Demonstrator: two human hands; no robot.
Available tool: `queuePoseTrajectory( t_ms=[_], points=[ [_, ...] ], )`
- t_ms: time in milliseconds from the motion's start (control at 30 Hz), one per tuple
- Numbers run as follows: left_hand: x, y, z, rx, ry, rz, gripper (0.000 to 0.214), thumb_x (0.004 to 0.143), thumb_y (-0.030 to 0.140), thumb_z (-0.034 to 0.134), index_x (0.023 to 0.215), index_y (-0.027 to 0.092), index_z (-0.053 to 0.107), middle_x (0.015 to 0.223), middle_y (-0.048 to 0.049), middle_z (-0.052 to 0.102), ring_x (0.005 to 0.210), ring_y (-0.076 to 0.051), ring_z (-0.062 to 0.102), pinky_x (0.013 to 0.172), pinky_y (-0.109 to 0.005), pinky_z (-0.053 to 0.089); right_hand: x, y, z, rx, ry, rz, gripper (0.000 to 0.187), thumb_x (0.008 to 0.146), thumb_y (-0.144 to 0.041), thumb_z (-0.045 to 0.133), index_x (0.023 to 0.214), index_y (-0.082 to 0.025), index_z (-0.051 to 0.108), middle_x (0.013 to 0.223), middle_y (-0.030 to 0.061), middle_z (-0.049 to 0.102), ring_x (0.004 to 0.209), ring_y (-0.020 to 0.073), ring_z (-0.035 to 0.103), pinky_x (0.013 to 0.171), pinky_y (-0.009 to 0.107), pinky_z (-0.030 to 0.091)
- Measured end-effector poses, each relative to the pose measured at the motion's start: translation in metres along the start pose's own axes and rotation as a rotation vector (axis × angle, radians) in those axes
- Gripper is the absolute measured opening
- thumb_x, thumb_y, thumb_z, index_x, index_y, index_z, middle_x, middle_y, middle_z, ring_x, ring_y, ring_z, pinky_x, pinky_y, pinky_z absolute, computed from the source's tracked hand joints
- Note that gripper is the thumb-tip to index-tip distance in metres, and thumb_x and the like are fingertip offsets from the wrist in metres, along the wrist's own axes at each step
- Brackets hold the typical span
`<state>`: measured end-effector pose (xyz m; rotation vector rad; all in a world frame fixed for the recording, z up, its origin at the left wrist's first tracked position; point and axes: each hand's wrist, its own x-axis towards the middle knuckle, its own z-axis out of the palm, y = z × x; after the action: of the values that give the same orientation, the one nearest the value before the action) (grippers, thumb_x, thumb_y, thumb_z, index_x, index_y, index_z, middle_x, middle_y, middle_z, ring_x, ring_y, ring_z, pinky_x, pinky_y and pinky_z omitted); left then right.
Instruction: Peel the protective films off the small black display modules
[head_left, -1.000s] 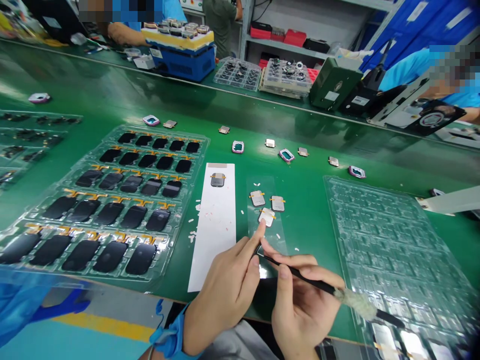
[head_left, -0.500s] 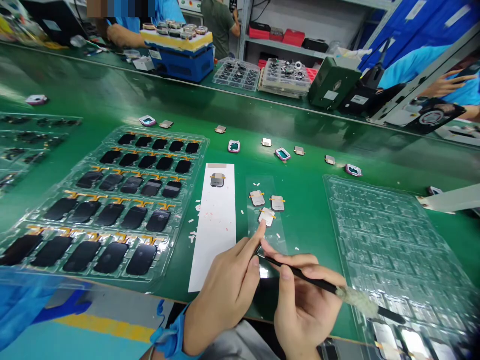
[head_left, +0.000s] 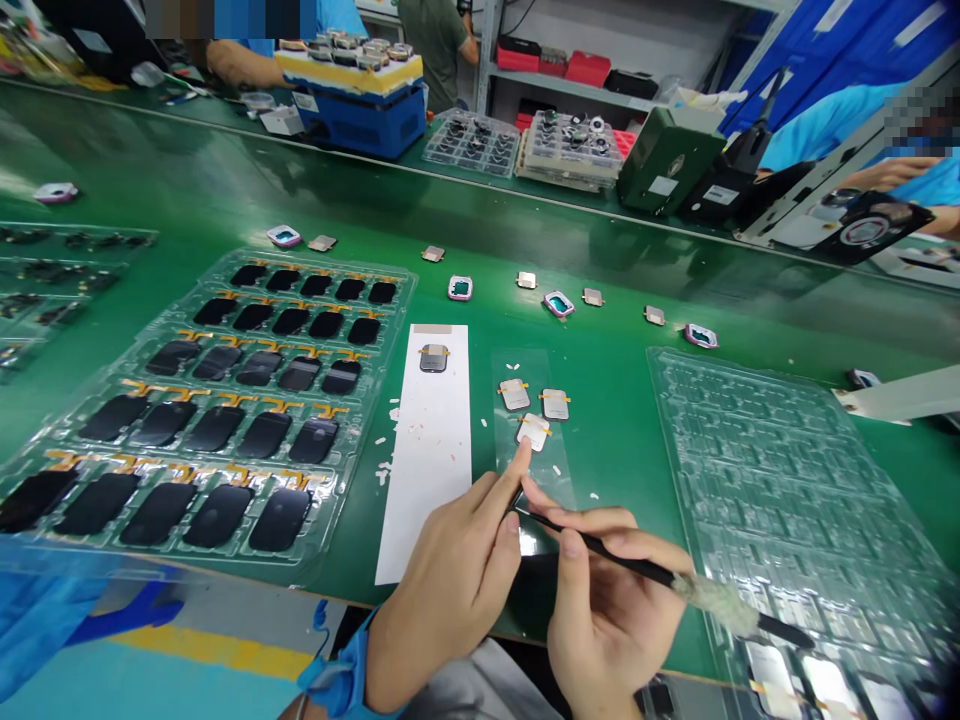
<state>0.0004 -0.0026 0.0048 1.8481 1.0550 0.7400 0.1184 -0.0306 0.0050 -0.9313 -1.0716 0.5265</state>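
Note:
My left hand (head_left: 450, 575) sits low at the bench edge, its index fingertip touching the lower edge of a small white part with gold flex tabs (head_left: 533, 432). That part lies on a strip of clear film (head_left: 551, 480), with two similar parts (head_left: 514, 395) (head_left: 555, 404) just above it. My right hand (head_left: 607, 610) grips a thin black tool (head_left: 630, 560) with a fluffy white wrap (head_left: 712, 605) on its shaft. The tool's tip reaches in beside my left fingers. Something dark under my fingers is partly hidden.
A clear tray of black panels with gold flex tails (head_left: 409, 300) fills the left, and a clear tray (head_left: 787, 500) lies right. A white paper strip (head_left: 427, 460) holding a dark part (head_left: 433, 358) stands beside the film. Several pink-framed parts (head_left: 559, 304) line the green mat.
My hands stay almost still. The whole view has shifted slightly, and a co-worker's hand at the upper right has moved a little.

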Motion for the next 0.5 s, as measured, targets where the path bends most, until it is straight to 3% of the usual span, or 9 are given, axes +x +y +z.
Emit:
queuePoseTrajectory(
  t_ms=[300, 500],
  points=[
    [0.0001, 0.0003, 0.0005, -0.014, 0.001, 0.006, 0.057, 0.103, 0.023, 0.027, 0.158, 0.033, 0.016, 0.107, -0.0062, 0.062, 0.087, -0.021, 0.059, 0.089, -0.040, 0.052, -0.0002, 0.0007, 0.0005, -0.015, 0.009, 0.009, 0.031, 0.089, 0.005, 0.049, 0.102, -0.023, 0.044, 0.090, 0.0005, 0.065, 0.089, 0.0161, 0.074, 0.083, 0.036, 0.066],
    [0.0010, -0.0006, 0.0002, -0.009, 0.004, 0.012, 0.057, 0.102, 0.023, 0.027, 0.158, 0.031, 0.017, 0.107, -0.0071, 0.063, 0.085, -0.021, 0.060, 0.086, -0.038, 0.052, 0.0003, 0.0004, -0.0006, -0.031, 0.011, 0.013, 0.030, 0.089, 0.003, 0.051, 0.102, -0.023, 0.045, 0.089, 0.0013, 0.066, 0.088, 0.0172, 0.074, 0.079, 0.036, 0.067]
  ],
)
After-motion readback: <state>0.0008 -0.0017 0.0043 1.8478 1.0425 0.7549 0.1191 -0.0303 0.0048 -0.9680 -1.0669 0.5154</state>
